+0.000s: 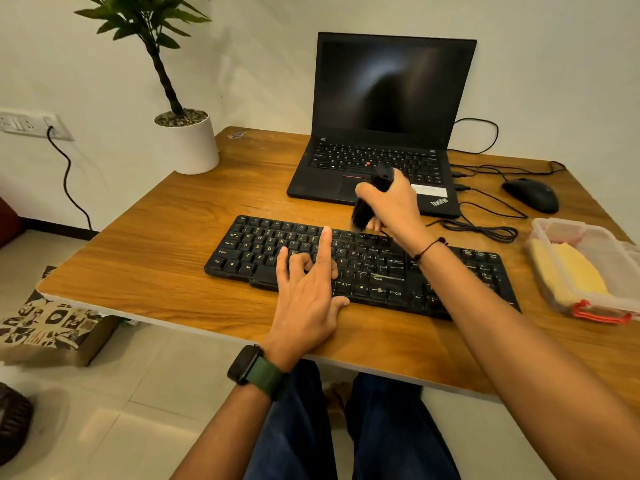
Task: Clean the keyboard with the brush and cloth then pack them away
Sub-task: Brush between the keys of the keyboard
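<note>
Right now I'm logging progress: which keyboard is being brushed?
The separate black keyboard nearest the person; the right hand holds the brush at its top row. The laptop sits behind.

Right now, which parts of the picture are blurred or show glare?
Head view: the black brush in the right hand is motion-blurred; the dark laptop screen carries a soft pale reflection; some keys of the black keyboard shine; the wide lens bends the wooden table edges.
</note>
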